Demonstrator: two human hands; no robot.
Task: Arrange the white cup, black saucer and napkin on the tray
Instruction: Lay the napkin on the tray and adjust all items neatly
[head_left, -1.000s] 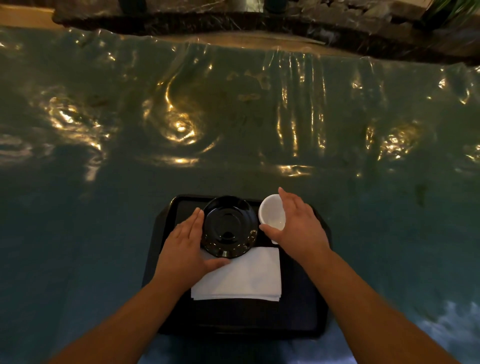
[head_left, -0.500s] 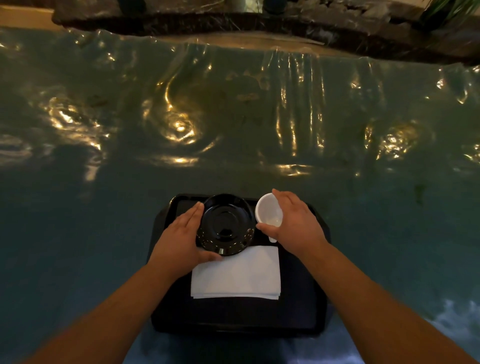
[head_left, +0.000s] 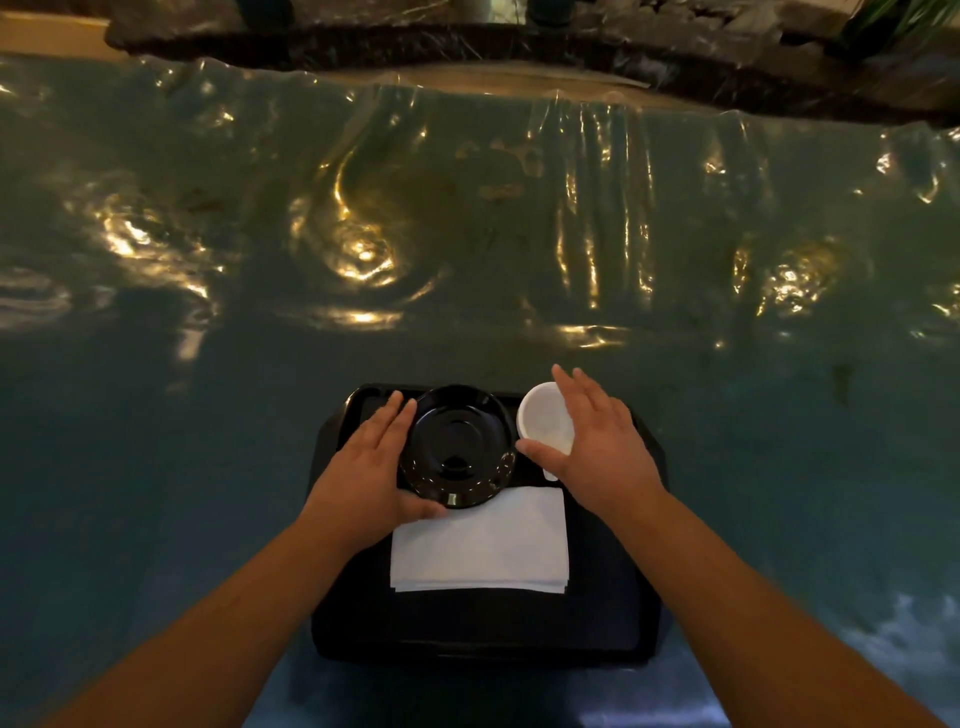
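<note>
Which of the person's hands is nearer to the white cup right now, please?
The right hand. Its thumb and fingers curve around the white cup. The left hand is further off, across the black saucer, holding that saucer's left edge.

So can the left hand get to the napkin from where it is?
Probably yes. The left hand sits at the black saucer, and its thumb already lies over the napkin's far corner. Nothing covers the rest of the napkin on the tray.
</note>
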